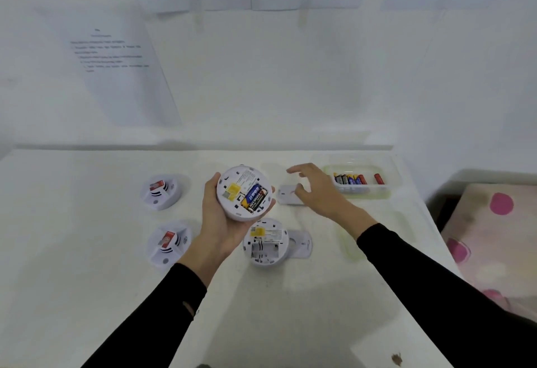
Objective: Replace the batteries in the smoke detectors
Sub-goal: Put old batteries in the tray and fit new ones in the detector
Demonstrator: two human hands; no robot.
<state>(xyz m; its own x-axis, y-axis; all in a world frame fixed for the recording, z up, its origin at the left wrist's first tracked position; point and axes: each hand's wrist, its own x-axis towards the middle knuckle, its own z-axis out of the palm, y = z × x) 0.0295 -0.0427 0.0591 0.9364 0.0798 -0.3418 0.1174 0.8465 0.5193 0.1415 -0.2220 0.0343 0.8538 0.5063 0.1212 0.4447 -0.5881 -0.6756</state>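
Printed sheets hang on a white wall above a white tabletop bearing a small brown mark near its front edge; pink-spotted fabric lies to its right.

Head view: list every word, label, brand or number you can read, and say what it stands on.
No text can be read for certain.
Paper sheets: printed lines, too blurred.
Held smoke detector: white label, print too small.
Battery inside it: white print on blue, blurred.
Spare batteries in the clear tray: wrappers too small.
Second smoke detector, lying open: label too small.
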